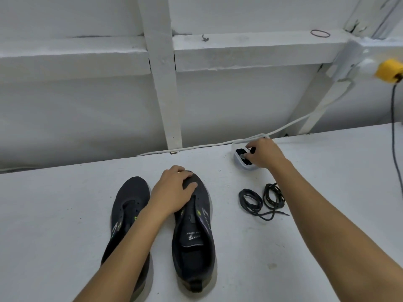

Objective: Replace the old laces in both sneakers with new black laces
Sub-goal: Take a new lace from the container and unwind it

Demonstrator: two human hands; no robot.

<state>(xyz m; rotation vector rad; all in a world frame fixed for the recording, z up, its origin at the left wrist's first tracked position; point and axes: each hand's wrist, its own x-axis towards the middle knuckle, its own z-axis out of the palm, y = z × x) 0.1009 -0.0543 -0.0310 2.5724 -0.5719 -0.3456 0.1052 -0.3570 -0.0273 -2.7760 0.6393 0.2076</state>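
Fingers of the right hand [265, 154] curl into a small tub [242, 163], pinching a black lace [242, 151]. Left hand [173, 192] lies spread, flat on the right sneaker [194, 236] beside its pair [128, 205] on the worktop [316, 214]; old laces [261, 200] lie nearby. Insole print is unreadable.

Person, head view: two forearms and two hands visible.
Left hand [174, 190]: bare, no glove; a small bright glint at one finger, too small to identify.
Right hand [265, 153]: bare, no glove, no watch or band at the wrist.
Forearms: bare along their whole visible length, no sleeve edge in view. No markings seen.
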